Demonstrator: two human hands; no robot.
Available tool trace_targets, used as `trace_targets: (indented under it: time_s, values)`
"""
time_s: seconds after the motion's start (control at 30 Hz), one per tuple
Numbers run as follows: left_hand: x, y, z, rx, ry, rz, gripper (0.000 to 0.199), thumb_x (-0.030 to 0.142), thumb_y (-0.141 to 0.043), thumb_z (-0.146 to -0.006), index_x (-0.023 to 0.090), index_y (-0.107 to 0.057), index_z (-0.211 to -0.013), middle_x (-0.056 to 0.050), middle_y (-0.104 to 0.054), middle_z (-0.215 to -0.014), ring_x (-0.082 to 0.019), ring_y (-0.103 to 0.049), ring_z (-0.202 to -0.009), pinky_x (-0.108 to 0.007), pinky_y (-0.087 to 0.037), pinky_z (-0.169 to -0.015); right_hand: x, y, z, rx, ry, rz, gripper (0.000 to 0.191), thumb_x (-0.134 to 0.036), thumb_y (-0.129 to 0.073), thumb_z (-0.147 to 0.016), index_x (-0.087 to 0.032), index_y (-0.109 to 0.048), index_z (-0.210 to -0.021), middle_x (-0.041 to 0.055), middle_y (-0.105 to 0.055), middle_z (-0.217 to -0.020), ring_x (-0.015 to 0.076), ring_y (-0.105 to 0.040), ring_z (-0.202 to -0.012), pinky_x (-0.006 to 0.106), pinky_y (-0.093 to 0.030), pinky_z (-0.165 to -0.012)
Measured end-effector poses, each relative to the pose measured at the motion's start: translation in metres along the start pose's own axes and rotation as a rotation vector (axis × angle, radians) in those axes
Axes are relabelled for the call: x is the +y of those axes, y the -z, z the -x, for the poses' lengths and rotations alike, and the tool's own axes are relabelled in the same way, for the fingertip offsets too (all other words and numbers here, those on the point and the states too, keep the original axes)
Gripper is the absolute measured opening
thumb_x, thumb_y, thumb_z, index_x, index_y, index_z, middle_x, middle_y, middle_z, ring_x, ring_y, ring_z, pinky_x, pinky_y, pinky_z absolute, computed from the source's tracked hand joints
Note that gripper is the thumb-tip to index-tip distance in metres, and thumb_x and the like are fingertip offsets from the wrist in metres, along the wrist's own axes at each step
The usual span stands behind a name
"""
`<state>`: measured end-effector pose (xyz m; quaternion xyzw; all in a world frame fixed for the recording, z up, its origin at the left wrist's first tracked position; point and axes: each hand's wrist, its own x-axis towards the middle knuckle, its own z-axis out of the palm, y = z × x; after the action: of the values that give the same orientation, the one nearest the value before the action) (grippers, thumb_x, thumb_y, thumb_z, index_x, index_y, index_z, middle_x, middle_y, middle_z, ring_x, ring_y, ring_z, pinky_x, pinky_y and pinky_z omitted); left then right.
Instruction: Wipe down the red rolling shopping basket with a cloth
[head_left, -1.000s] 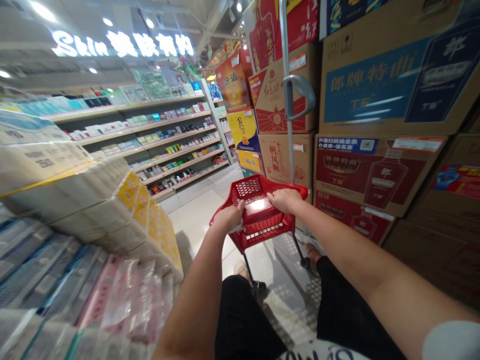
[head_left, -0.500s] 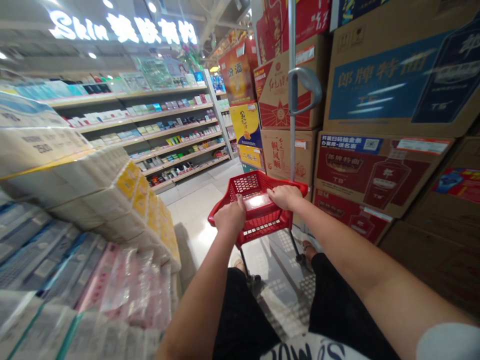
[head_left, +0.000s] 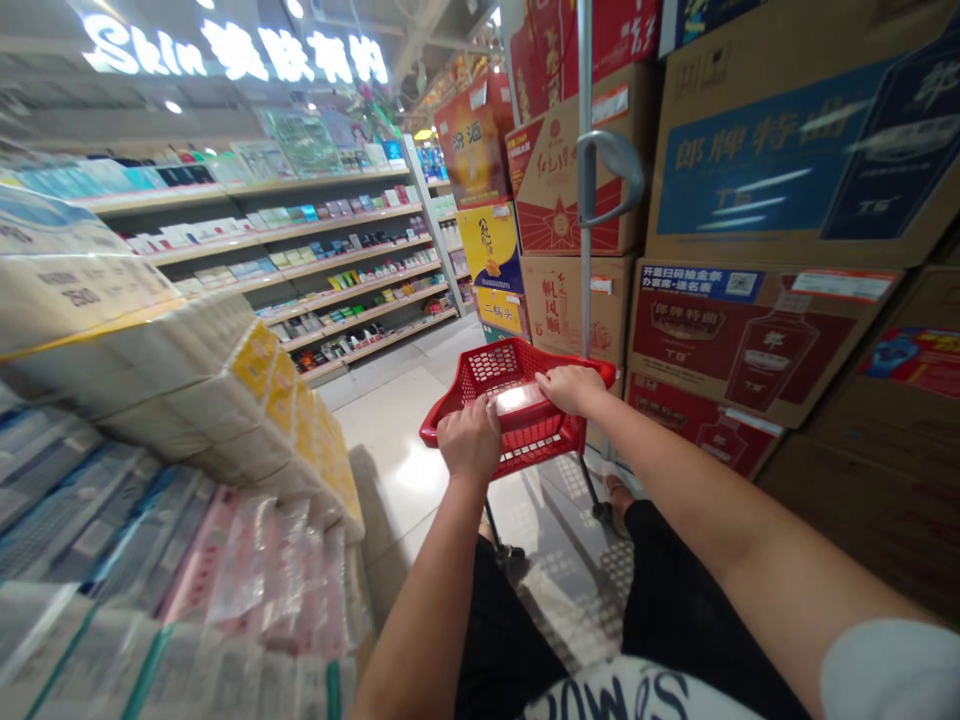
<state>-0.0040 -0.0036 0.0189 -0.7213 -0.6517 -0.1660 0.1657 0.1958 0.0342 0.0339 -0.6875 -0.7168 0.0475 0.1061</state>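
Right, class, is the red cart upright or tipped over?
Upright: the red cart stands on its wheels, with its basket opening upward.

A shop: stocked shelves point(head_left: 339, 222), stacked cartons point(head_left: 757, 335), shopping cart point(head_left: 529, 438).

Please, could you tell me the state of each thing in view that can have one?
Left hand: closed on the cart handle.
Right hand: closed on the same handle.
Red shopping cart: upright on the floor.
"Skin" sign: lit.
Shelves: stocked with small packages.
Cartons on the right: closed, stacked.
Pink packs on the left: wrapped in clear plastic.
Grey grip: attached to the metal pole.
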Motion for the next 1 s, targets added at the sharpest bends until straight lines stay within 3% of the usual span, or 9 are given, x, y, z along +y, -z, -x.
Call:
trace_targets:
  time_s: [0.07,0.17,0.23,0.43,0.6,0.67,0.83,0.9,1.0]
  values:
    - [0.0,0.001,0.0,-0.031,-0.034,-0.011,0.056,0.036,-0.011,-0.099,0.017,-0.051,-0.133,-0.015,-0.07,-0.098,-0.029,-0.065,-0.095,-0.043,-0.043,-0.086,0.001,0.001,0.001,-0.008,-0.008,-0.001,0.066,-0.051,-0.014,-0.095,-0.018,-0.069,-0.11,0.0137,-0.065,-0.12,0.0297,-0.058,-0.112,0.042,-0.042,-0.091]
    - [-0.005,0.01,-0.018,-0.321,-0.181,-0.017,0.047,0.036,-0.02,-0.098,0.021,-0.056,-0.125,-0.013,-0.071,-0.093,-0.028,-0.067,-0.087,-0.038,-0.046,-0.074,0.003,0.004,0.004,-0.018,-0.006,0.001,0.066,-0.051,-0.014,-0.095,-0.018,-0.068,-0.112,0.0136,-0.065,-0.121,0.0289,-0.058,-0.113,0.041,-0.041,-0.092]
    - [-0.009,0.015,-0.026,-0.434,-0.242,-0.015,0.044,0.036,-0.024,-0.097,0.023,-0.058,-0.12,-0.012,-0.071,-0.094,-0.028,-0.067,-0.086,-0.037,-0.046,-0.071,0.002,0.004,0.006,-0.015,-0.003,0.001,0.066,-0.05,-0.014,-0.095,-0.017,-0.068,-0.111,0.0137,-0.065,-0.12,0.0288,-0.058,-0.112,0.041,-0.041,-0.092]
    - [-0.001,0.009,0.0,-0.047,-0.027,-0.02,0.058,0.039,-0.009,-0.099,0.02,-0.061,-0.117,-0.014,-0.07,-0.098,-0.028,-0.065,-0.094,-0.042,-0.043,-0.084,-0.001,0.002,0.008,0.006,-0.006,-0.013,0.063,-0.048,-0.016,-0.095,-0.017,-0.068,-0.111,0.0136,-0.065,-0.119,0.0296,-0.059,-0.11,0.042,-0.042,-0.091]
    - [-0.005,0.014,-0.021,-0.383,-0.132,0.038,0.054,0.043,-0.018,-0.097,0.02,-0.066,-0.107,-0.013,-0.071,-0.093,-0.029,-0.067,-0.087,-0.037,-0.046,-0.072,0.002,0.007,0.012,-0.003,0.007,0.006,0.06,-0.048,-0.017,-0.095,-0.019,-0.067,-0.113,0.0117,-0.065,-0.122,0.028,-0.059,-0.112,0.042,-0.042,-0.092]
    - [-0.006,0.015,-0.023,-0.392,-0.098,0.06,0.056,0.043,-0.016,-0.097,0.021,-0.066,-0.109,-0.014,-0.072,-0.095,-0.029,-0.067,-0.088,-0.038,-0.046,-0.072,0.001,0.008,0.012,0.0,0.005,0.011,0.061,-0.047,-0.016,-0.096,-0.02,-0.068,-0.112,0.0114,-0.065,-0.121,0.0282,-0.059,-0.112,0.043,-0.043,-0.092]
    - [0.001,0.004,0.003,0.022,0.017,0.029,0.06,0.04,-0.01,-0.098,0.019,-0.058,-0.127,-0.015,-0.071,-0.099,-0.029,-0.065,-0.095,-0.043,-0.043,-0.085,-0.001,0.005,0.009,0.011,-0.014,0.0,0.063,-0.049,-0.014,-0.096,-0.019,-0.068,-0.113,0.0122,-0.065,-0.12,0.0283,-0.059,-0.112,0.043,-0.042,-0.093]
    - [0.0,0.003,-0.002,-0.046,-0.029,0.032,0.06,0.041,-0.011,-0.097,0.018,-0.06,-0.124,-0.015,-0.072,-0.096,-0.03,-0.066,-0.091,-0.043,-0.044,-0.082,0.0,0.004,0.008,0.008,-0.015,-0.003,0.063,-0.049,-0.015,-0.096,-0.019,-0.067,-0.113,0.0121,-0.065,-0.122,0.0278,-0.059,-0.113,0.042,-0.041,-0.094]
    - [-0.008,0.005,-0.031,-0.36,-0.034,0.1,0.065,0.048,-0.013,-0.095,0.016,-0.07,-0.104,-0.017,-0.072,-0.096,-0.032,-0.067,-0.09,-0.04,-0.046,-0.074,0.001,0.005,0.008,0.008,-0.012,0.005,0.063,-0.049,-0.015,-0.096,-0.02,-0.068,-0.112,0.0116,-0.065,-0.122,0.0273,-0.058,-0.114,0.041,-0.041,-0.094]
